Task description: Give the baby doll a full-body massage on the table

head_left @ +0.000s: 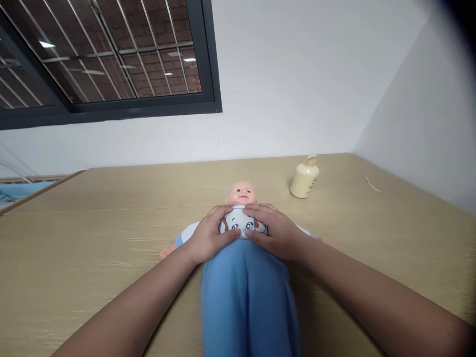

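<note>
Left hand (211, 237), right hand (281, 232) spread on doll (241, 219) (face up), bottle (304, 181), thin strip (372, 187) beyond

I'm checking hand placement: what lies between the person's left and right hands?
In the head view, the printed white shirt front of the doll shows between the left hand and the right hand.

Pale wooden tabletop (111, 193) under doll (246, 270), cream bottle (305, 180), thin strip (372, 185).
</note>
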Demonstrator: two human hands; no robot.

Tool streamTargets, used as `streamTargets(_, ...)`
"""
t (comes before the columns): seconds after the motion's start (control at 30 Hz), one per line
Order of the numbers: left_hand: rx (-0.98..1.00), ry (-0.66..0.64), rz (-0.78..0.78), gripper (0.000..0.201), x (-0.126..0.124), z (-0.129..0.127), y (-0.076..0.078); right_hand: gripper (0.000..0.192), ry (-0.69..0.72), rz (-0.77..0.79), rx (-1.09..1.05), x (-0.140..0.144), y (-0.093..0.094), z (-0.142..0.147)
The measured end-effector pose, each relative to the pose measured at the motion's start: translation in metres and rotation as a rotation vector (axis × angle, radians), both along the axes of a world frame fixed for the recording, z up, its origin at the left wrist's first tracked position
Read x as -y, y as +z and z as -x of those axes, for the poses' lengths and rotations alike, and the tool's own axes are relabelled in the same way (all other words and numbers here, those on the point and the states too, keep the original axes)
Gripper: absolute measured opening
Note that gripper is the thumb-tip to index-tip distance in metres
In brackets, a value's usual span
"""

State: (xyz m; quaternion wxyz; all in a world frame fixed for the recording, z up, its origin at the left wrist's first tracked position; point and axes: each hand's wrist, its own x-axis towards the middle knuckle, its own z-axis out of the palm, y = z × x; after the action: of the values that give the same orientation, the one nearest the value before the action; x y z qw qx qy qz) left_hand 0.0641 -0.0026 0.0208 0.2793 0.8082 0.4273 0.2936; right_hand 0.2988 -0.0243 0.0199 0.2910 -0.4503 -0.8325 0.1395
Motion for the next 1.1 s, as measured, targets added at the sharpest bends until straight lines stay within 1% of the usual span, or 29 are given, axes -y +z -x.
streamTargets(0.27,0.021,0.004,0.01,0.049,0.002,0.0,0.001,0.053,-0.006,0.017,-0.004,-0.001,-0.002,-0.001)
streamTargets(0.43,0.038,-0.014,-0.002,0.046,0.0,0.002,-0.002,0.051,0.005,0.041,-0.024,-0.003,-0.004,-0.003)
streamTargets(0.53,0.063,-0.035,-0.033,0.044,-0.004,0.007,-0.002,0.046,0.011,0.069,-0.073,-0.008,-0.006,-0.006)
streamTargets(0.63,0.122,-0.056,-0.148,0.04,0.0,0.012,0.007,0.04,0.022,0.083,-0.12,-0.013,-0.008,-0.009)
streamTargets(0.7,0.159,-0.14,-0.254,0.037,0.013,0.012,0.017,0.038,0.03,0.078,-0.138,-0.015,-0.009,-0.01)
streamTargets(0.73,0.177,-0.22,-0.287,0.036,0.023,0.01,0.022,0.037,0.036,0.073,-0.143,-0.016,-0.009,-0.01)
streamTargets(0.77,0.171,-0.377,-0.267,0.033,0.034,0.006,0.028,0.037,0.044,0.066,-0.146,-0.017,-0.009,-0.01)
streamTargets(0.83,0.237,-0.618,-0.197,0.036,0.056,-0.003,0.036,0.036,0.06,0.049,-0.148,-0.017,-0.01,-0.01)
streamTargets(0.87,0.222,-0.706,-0.141,0.038,0.066,-0.008,0.038,0.036,0.064,0.041,-0.149,-0.017,-0.01,-0.01)
streamTargets(0.9,0.172,-0.765,-0.083,0.039,0.073,-0.012,0.04,0.036,0.067,0.033,-0.148,-0.017,-0.01,-0.01)
streamTargets(0.93,0.124,-0.773,-0.044,0.043,0.077,-0.016,0.04,0.036,0.067,0.026,-0.146,-0.017,-0.01,-0.01)
streamTargets(0.97,0.097,-0.757,-0.042,0.048,0.078,-0.018,0.04,0.036,0.067,0.018,-0.144,-0.016,-0.009,-0.01)
streamTargets(1.03,0.058,-0.676,-0.097,0.06,0.075,-0.02,0.039,0.036,0.076,0.007,-0.137,-0.016,-0.009,-0.01)
streamTargets(1.1,-0.008,-0.603,-0.173,0.067,0.068,-0.019,0.037,0.036,0.088,-0.001,-0.138,-0.015,-0.008,-0.009)
